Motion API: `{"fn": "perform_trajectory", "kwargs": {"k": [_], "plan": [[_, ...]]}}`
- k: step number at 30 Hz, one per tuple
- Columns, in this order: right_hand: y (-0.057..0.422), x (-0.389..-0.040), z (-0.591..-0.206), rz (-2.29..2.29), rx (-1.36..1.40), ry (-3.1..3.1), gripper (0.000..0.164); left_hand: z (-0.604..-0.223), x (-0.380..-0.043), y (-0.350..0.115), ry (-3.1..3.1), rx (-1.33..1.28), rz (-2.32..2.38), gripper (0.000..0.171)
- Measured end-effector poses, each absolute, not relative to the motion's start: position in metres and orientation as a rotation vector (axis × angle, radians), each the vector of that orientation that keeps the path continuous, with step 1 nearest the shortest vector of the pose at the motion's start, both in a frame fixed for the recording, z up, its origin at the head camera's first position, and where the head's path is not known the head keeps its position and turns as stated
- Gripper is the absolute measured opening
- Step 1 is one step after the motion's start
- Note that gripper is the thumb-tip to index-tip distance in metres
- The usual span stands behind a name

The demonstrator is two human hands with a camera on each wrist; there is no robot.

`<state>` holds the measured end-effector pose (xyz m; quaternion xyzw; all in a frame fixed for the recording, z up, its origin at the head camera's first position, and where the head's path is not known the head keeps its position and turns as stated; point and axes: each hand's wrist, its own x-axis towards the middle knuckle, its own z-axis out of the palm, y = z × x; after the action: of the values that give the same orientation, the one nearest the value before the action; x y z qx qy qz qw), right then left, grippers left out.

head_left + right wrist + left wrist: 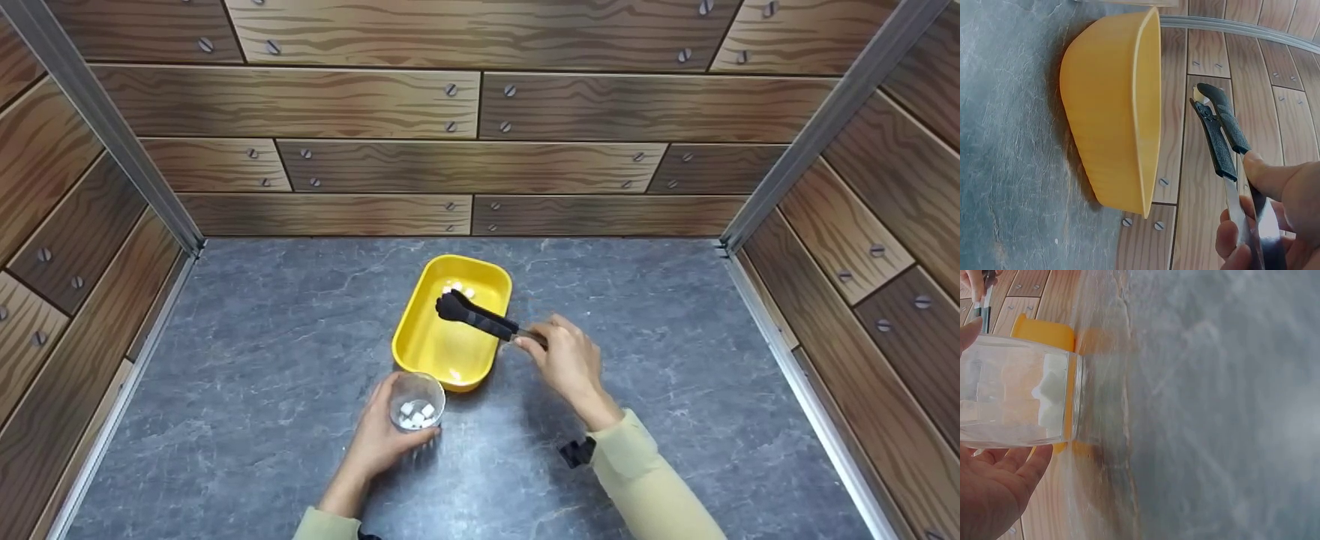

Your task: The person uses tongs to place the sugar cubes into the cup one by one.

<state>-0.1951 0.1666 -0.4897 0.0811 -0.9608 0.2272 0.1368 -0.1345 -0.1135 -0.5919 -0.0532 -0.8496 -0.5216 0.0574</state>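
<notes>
My right hand (568,361) grips a pair of tongs (487,321) with black tips and metal arms, held over the yellow tub (456,349). The right wrist view shows a small white cube (1200,95) pinched between the tong tips, above the tub's rim. A few more white cubes (470,293) lie at the far end inside the tub; the tongs partly hide that area. My left hand (375,439) holds a clear cup (994,377) by its sides, upright against the tub's near left corner in the head view. Several white cubes (1053,396) rest on the cup's bottom.
A grey marbled tabletop (285,352) spreads around the tub and cup. Wood-patterned panels (375,165) close off the back and both sides, with metal posts (825,135) in the corners and metal strips (795,405) along the side edges.
</notes>
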Motion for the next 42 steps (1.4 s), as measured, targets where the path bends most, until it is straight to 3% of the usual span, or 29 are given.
{"fn": "perform_trajectory", "kwargs": {"k": [24, 42], "plan": [[0.173, -0.140, -0.473, 0.768, 0.543, -2.738, 0.013, -0.594, -0.134, -0.116, -2.536, -0.198, -1.622, 0.105], [0.175, -0.133, -0.480, 0.884, 0.589, -2.803, 0.029, -0.592, -0.135, -0.120, -2.555, -0.227, -1.677, 0.099]]}}
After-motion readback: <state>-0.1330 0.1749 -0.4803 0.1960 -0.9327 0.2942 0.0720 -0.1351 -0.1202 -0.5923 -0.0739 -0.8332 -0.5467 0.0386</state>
